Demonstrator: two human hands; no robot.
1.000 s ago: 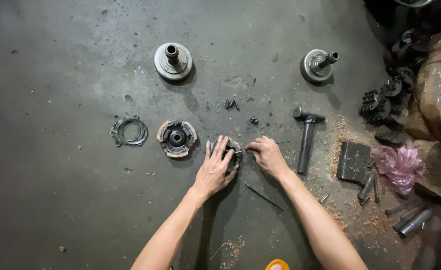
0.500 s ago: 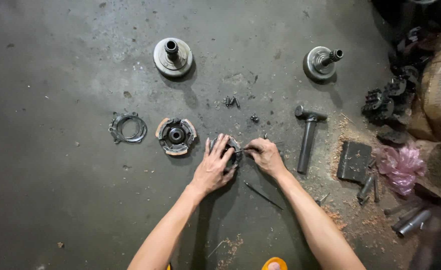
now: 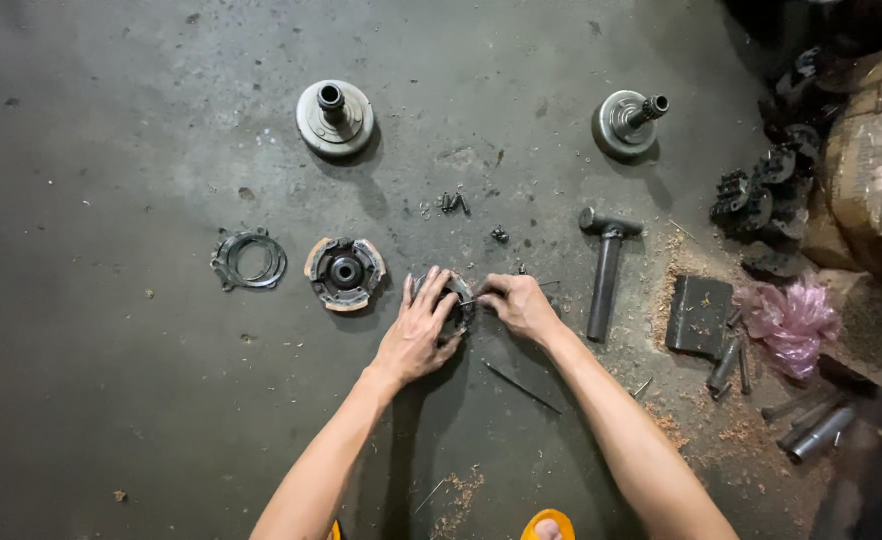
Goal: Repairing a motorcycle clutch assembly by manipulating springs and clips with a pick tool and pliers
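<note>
Left hand (image 3: 416,335) lay spread over small round dark metal part (image 3: 458,305) on grey concrete floor (image 3: 111,380). Right hand (image 3: 521,305) pinched thin metal pin (image 3: 473,297) against it. Dark steel hammer (image 3: 606,265) just right.

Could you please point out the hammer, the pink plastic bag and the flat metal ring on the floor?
hammer (image 3: 603,280): head view, middle of its handle.
pink plastic bag (image 3: 787,318): head view, centre of the crumpled plastic.
flat metal ring (image 3: 229,262): head view, left side of the band.

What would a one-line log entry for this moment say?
left hand: pressing on round metal part | right hand: pinching thin tool at that part | nearby: hammer, clutch hub | surface: concrete floor
</note>
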